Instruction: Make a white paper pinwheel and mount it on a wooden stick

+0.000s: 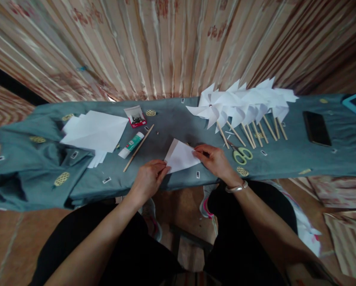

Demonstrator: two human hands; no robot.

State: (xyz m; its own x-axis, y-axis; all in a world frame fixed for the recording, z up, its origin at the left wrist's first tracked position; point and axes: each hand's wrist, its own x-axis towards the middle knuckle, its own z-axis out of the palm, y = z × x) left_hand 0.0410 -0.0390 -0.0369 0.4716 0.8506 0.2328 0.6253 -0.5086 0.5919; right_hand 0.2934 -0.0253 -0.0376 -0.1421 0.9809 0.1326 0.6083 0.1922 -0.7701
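Between my hands is a folded sheet of white paper, roughly triangular, close to the table's front edge. My left hand pinches its lower left corner between thumb and fingers. At its right corner, my right hand grips the paper the same way. Left of the paper lie a thin wooden stick and a green and white glue stick. Beyond them stands an open red box of small metal pins. Green-handled scissors rest to the right of my right hand.
White paper pinwheels on wooden sticks lie overlapped in a row at the back right. A stack of white paper is at the left. Farther right lies a dark phone. A grey-green cloth covers the narrow table; a striped curtain hangs behind.
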